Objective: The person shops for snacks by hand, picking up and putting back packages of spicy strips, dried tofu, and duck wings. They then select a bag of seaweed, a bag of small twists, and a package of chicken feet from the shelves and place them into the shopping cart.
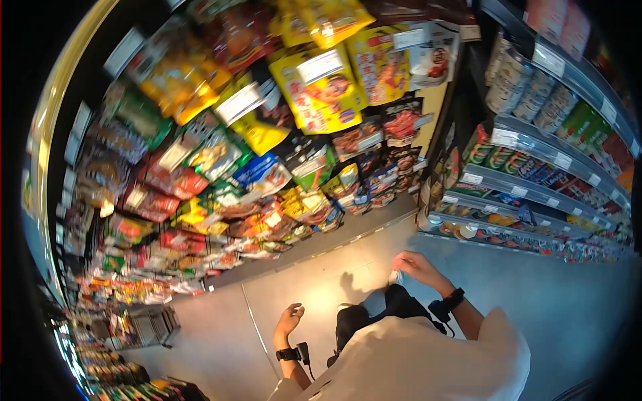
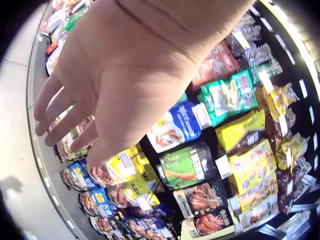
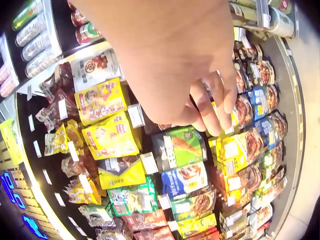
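The left hand, at lower center of the head view, grips nothing, its fingers loosely extended, while the right hand, farther right, has bent fingers that may or may not pinch something small; I cannot tell. Bagged snacks such as the yellow pouches at upper center fill the display rack, well apart from both hands. If one were tugged out, its overlapping neighbours could catch on it and fall, because the rows are packed tightly.
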